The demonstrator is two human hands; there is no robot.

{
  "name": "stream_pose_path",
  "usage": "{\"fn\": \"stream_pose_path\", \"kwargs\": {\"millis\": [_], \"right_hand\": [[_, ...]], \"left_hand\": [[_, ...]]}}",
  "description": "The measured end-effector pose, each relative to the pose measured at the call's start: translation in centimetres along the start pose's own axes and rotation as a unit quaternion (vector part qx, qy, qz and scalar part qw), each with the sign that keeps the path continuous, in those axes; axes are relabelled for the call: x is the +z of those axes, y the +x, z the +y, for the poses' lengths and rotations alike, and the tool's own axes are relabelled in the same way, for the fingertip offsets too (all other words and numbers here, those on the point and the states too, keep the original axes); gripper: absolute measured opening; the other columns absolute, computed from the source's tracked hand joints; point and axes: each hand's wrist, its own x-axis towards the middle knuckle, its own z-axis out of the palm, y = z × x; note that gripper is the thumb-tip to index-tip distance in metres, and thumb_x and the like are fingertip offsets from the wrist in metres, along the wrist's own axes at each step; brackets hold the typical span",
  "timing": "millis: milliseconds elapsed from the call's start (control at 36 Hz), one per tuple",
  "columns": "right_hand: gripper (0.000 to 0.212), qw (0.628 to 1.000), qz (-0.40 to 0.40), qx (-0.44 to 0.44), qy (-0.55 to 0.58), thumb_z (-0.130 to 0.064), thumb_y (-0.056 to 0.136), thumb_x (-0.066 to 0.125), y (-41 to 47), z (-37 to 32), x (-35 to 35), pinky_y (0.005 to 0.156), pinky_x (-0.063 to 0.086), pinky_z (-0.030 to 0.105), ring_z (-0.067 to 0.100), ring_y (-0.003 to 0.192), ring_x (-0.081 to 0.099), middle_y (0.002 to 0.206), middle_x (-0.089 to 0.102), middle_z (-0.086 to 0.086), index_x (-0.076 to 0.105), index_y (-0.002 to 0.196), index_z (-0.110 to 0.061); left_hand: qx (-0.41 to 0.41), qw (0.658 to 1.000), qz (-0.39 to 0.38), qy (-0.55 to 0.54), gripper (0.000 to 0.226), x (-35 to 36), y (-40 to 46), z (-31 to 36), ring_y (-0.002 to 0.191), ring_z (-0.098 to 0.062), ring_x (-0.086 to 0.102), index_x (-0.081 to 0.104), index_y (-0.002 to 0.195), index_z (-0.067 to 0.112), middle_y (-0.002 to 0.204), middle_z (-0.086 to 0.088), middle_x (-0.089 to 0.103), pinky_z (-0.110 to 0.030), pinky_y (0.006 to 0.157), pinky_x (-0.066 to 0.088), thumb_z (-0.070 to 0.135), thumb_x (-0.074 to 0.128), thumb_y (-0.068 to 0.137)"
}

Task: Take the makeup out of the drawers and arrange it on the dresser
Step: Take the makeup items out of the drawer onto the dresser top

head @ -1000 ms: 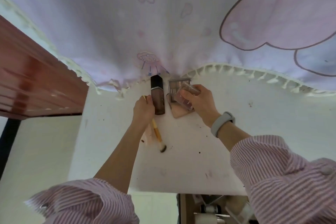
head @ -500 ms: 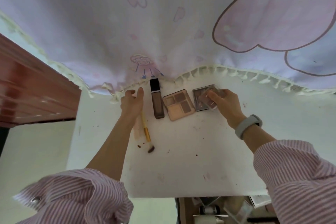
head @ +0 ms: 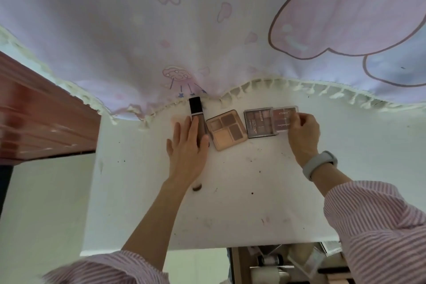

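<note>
Four makeup items lie in a row along the back of the white dresser top (head: pixel 230 203), just under the fringed curtain (head: pixel 207 30), apparently lined up for display. Dark palette (head: pixel 257 122) sits flat; tan quad palette (head: pixel 227 129) lies angled beside it. Clear compact (head: pixel 282 119) overlaps the dark palette's right edge, pinched by right hand (head: pixel 303 132), likely being squared up. Foundation tube (head: pixel 198 120) points at the curtain; left hand (head: pixel 187 147) lies flat, fingers straight, touching it, probably nudging it parallel. Brush tip (head: pixel 197 187) peeks from beneath the wrist.
</note>
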Motion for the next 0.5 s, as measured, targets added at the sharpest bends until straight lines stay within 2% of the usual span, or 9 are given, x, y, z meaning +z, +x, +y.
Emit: {"fn": "stream_pose_path", "kwargs": {"millis": [56, 139, 278, 417, 500], "right_hand": [[0.032, 1.0, 0.014, 0.003, -0.017, -0.022, 0.098, 0.041, 0.2, 0.2, -0.1, 0.077, 0.035, 0.025, 0.029, 0.103, 0.055, 0.115, 0.06, 0.018, 0.052, 0.119, 0.0], [0.036, 0.999, 0.026, 0.009, -0.024, -0.022, 0.097, 0.041, 0.5, 0.2, -0.4, 0.083, 0.037, 0.028, 0.031, 0.111, 0.053, 0.119, 0.059, 0.017, 0.046, 0.127, -0.003], [0.036, 0.998, 0.025, -0.003, -0.058, -0.013, 0.096, 0.04, 0.9, 0.6, -0.9, 0.093, 0.037, 0.033, 0.032, 0.115, 0.05, 0.124, 0.056, 0.018, 0.046, 0.129, -0.001], [0.031, 0.988, -0.022, -0.082, -0.129, -0.01, 0.093, 0.039, 0.1, 0.7, -2.1, 0.077, 0.041, 0.034, 0.037, 0.105, 0.054, 0.112, 0.062, 0.019, 0.054, 0.118, -0.001], [0.034, 0.987, -0.047, -0.103, -0.114, -0.01, 0.094, 0.043, -0.5, 1.0, -3.3, 0.09, 0.039, 0.03, 0.031, 0.114, 0.051, 0.124, 0.057, 0.017, 0.05, 0.125, 0.0]], "left_hand": [[-0.007, 0.999, -0.018, 0.032, 0.056, 0.4, -0.3, -0.1, 0.144, -0.017, -0.008, -0.001, 0.148, 0.029, 0.157, 0.002, -0.001, -0.049, 0.115, -0.001, 0.039, 0.024, 0.098], [-0.02, 0.998, -0.006, 0.055, 0.056, 0.6, -0.2, 0.1, 0.144, -0.017, -0.009, -0.002, 0.148, 0.031, 0.157, -0.002, -0.002, -0.053, 0.113, -0.003, 0.04, 0.023, 0.098], [-0.042, 0.996, 0.042, 0.071, 0.057, 0.9, -0.1, 1.3, 0.144, -0.026, -0.001, 0.013, 0.148, 0.027, 0.156, -0.007, 0.009, -0.06, 0.11, -0.002, 0.036, 0.034, 0.096], [-0.047, 0.993, 0.076, 0.081, 0.052, 1.5, -1.0, 3.1, 0.143, -0.03, 0.002, 0.027, 0.144, 0.018, 0.154, -0.01, 0.014, -0.063, 0.108, -0.003, 0.027, 0.041, 0.095], [-0.021, 0.991, 0.109, 0.07, 0.049, 2.4, -2.3, 4.4, 0.142, -0.031, 0.01, 0.037, 0.139, 0.016, 0.151, -0.012, 0.024, -0.065, 0.107, 0.001, 0.022, 0.047, 0.092]]}}
